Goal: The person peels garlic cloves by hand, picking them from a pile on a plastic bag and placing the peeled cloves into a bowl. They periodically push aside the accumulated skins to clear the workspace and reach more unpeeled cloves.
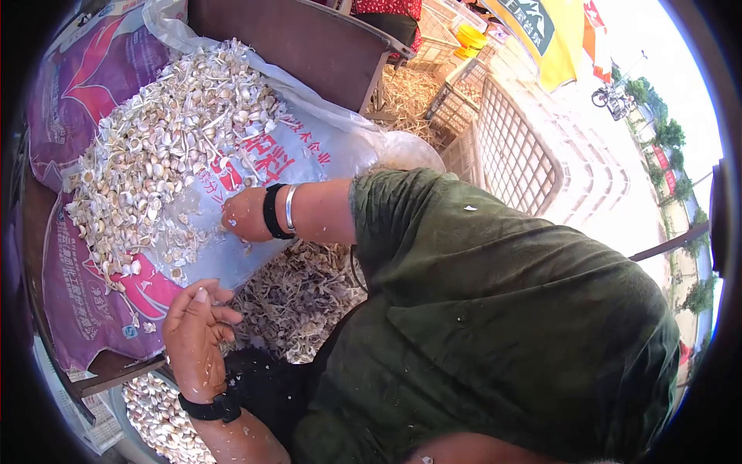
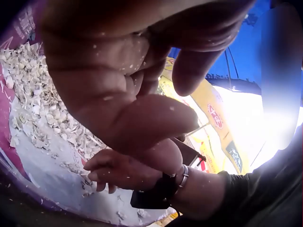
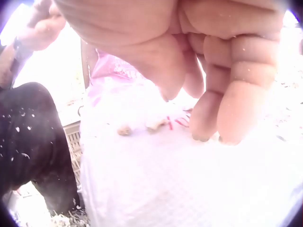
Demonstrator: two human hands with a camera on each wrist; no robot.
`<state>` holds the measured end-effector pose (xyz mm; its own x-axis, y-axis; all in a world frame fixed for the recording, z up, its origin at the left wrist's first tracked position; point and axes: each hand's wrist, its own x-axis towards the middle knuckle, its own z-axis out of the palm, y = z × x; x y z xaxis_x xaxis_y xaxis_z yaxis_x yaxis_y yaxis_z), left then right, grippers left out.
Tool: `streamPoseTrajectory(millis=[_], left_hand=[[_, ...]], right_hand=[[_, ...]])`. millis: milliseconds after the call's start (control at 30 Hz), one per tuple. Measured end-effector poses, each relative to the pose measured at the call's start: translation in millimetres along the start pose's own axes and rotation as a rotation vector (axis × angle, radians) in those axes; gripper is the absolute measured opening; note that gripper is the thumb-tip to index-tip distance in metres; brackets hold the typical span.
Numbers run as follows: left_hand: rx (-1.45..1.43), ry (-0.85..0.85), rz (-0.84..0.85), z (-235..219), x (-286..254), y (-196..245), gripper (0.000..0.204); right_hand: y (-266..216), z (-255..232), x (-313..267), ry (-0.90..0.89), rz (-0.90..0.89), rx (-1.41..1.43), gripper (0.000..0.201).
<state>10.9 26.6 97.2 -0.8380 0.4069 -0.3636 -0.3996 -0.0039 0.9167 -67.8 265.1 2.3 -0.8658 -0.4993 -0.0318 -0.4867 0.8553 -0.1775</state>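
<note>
My right hand [image 1: 247, 215], with a black strap and silver bracelet at its wrist, reaches over the printed white plastic sack [image 1: 305, 155]. Its fingers [image 3: 241, 111] point down, bent a little, with the tips right at the sack's surface and nothing visible between them. Beside it spreads a heap of garlic cloves [image 1: 178, 131] mixed with skins and stalks. My left hand [image 1: 197, 332] is raised near the sack's front edge, its fingers loosely bent and no object seen in it. A few small garlic pieces [image 3: 124, 130] lie near my right fingertips.
Dry garlic skins and stalks [image 1: 305, 298] pile up below the sack's edge. A tub of garlic cloves [image 1: 158, 410] stands at lower left. Purple sacks [image 1: 85, 294] lie under the heap. Plastic crates [image 1: 518, 147] and a brown board [image 1: 294, 46] are beyond.
</note>
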Motion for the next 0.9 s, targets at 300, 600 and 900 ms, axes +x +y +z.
streamPoseTrajectory(millis=[300,600,900], left_hand=[[-0.515,-0.027,-0.339,10,51,-71,0.038],[-0.618,0.024,-0.273,-11,71,-75,0.038],[-0.583,0.062,-0.204,-15,77,-70,0.025]], right_hand=[[0,-13,0,0.007,0.017,0.336,0.021],[65,-32,44,0.094,0.177,0.068,0.019],[79,-9,74,-0.052,0.202,0.055,0.020]])
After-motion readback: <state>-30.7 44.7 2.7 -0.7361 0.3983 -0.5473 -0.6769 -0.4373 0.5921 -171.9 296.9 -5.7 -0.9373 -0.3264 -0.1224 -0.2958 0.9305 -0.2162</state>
